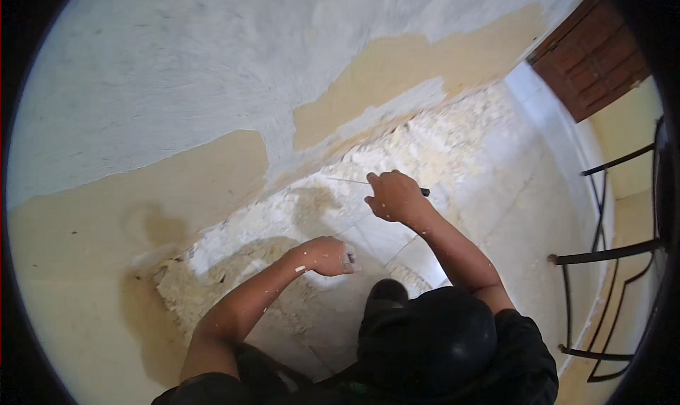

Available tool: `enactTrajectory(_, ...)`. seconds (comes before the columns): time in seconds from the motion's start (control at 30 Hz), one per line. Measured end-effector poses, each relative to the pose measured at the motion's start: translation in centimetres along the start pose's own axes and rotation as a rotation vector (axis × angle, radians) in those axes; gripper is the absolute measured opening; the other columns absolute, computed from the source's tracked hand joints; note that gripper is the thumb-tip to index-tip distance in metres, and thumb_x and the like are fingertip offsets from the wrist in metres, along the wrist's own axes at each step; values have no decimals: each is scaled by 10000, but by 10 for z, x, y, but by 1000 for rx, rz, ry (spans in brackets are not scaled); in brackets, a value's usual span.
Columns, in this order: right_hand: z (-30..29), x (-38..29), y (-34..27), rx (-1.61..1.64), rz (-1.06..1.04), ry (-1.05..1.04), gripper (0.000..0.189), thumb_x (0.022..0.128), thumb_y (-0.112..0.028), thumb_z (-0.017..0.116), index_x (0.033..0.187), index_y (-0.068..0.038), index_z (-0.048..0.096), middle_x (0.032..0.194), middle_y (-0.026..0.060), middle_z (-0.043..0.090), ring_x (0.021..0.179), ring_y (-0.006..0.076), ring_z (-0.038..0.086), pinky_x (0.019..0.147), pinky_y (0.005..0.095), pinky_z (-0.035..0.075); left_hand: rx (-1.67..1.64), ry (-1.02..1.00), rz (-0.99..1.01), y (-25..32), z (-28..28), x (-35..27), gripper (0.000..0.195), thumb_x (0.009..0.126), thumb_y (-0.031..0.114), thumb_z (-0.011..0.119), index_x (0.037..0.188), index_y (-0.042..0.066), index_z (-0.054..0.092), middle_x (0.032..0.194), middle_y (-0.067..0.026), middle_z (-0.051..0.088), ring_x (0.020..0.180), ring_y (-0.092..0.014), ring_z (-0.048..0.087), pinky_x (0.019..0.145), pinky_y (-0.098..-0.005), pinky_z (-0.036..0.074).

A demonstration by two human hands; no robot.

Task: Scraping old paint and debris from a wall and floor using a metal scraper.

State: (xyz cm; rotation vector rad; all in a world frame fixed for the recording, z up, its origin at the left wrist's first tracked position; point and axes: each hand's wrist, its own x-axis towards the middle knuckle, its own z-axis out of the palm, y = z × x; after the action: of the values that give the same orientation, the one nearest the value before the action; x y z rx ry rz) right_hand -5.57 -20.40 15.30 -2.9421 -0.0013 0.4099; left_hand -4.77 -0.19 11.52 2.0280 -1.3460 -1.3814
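My right hand (396,196) grips a thin-bladed hand tool by its black handle (425,192). The narrow blade (348,180) points left toward the foot of the wall, seen nearly edge-on above the debris. Lower and to the left, my left hand (329,256) hangs over the floor with its fingers curled in and dusted white; nothing shows in it. Flecks of paint cling to both forearms. Before me the wall (186,75) has a whitish coating, with bare tan patches (366,81) along its lower part. Heaps of scraped flakes (425,144) lie along its base.
Pale floor tiles (377,235) show beneath the dust. A dark shoe (388,293) stands below my hands. At the right is a black metal railing (605,253). A brown panelled wooden door (595,59) stands at the upper right.
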Motion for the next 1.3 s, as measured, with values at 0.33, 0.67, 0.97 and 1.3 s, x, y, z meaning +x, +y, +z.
enactTrajectory(0.33,-114,5,-134,-716,-390,-432,198,772,-183,583,865,-55,701,924,141,678,864,262,663,693,378,523,-130,-220,683,97,-49,15,479,824,480,576,1030,53,644,895,-110,676,835,-227,629,785,-315,458)
enactTrajectory(0.67,-35,64,-100,-340,-408,-378,202,738,-179,565,834,-23,650,792,179,656,767,355,645,667,422,516,70,118,88,9,-17,38,467,817,507,543,926,75,685,1002,-160,649,961,-326,601,876,-398,446)
enactTrajectory(0.97,56,78,-44,574,-352,-211,219,889,-186,466,836,-10,584,774,153,632,699,304,605,676,385,476,-1149,651,-67,-102,-15,29,151,799,164,531,888,71,609,781,-43,652,712,-133,610,640,-261,463)
enactTrajectory(1.3,71,75,-60,790,-42,-421,401,908,-375,499,933,-11,664,800,102,665,708,180,618,679,323,490,-1310,1215,200,-114,12,25,285,867,324,613,823,46,659,703,29,591,672,-71,534,603,-236,406)
